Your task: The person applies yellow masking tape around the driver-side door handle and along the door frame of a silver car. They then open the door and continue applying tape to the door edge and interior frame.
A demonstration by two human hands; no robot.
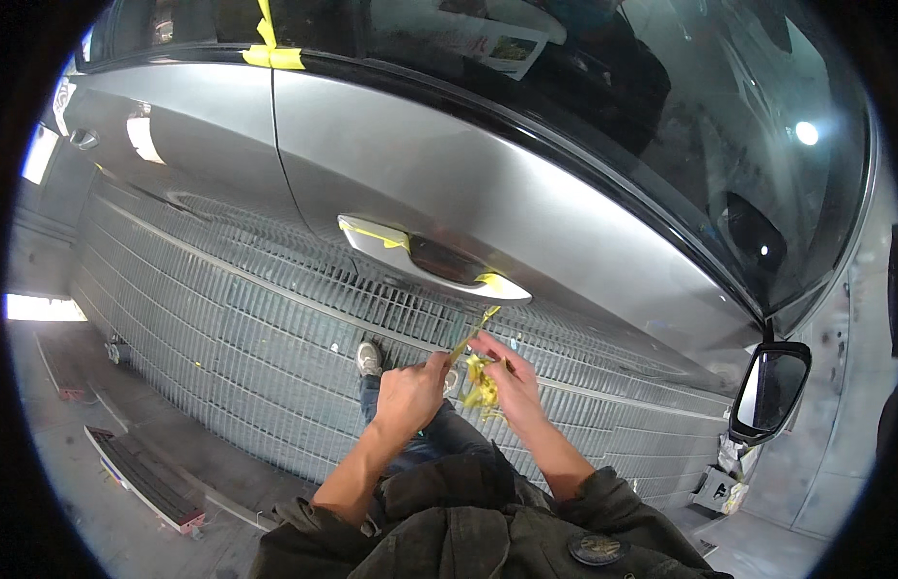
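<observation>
We stand beside a silver car [603,222], with its door handle [374,249] in front of us. On our side of that handle spreads a grated floor [217,372]. Our forearms slant inward toward the handle, the left forearm [357,473] leaning right and the right forearm [562,458] leaning left, both bare below dark sleeves [613,502]. Our left hand [410,398], short of the handle, is curled nearly into a fist, thumb and forefinger pinching a yellow strip [471,333]. Our right hand [517,384], below the handle's right end, is half curled, its fingers bent around a crumpled yellow wad [481,384], fingertips close to the strip. The wad, ragged and tangled, sits between our two hands, apart from the handle. Pieces of yellow tape [395,238] cling to both ends of the handle. The strip, narrow and taut-looking, slants up to just below the handle's right end; we cannot tell whether it touches there.
</observation>
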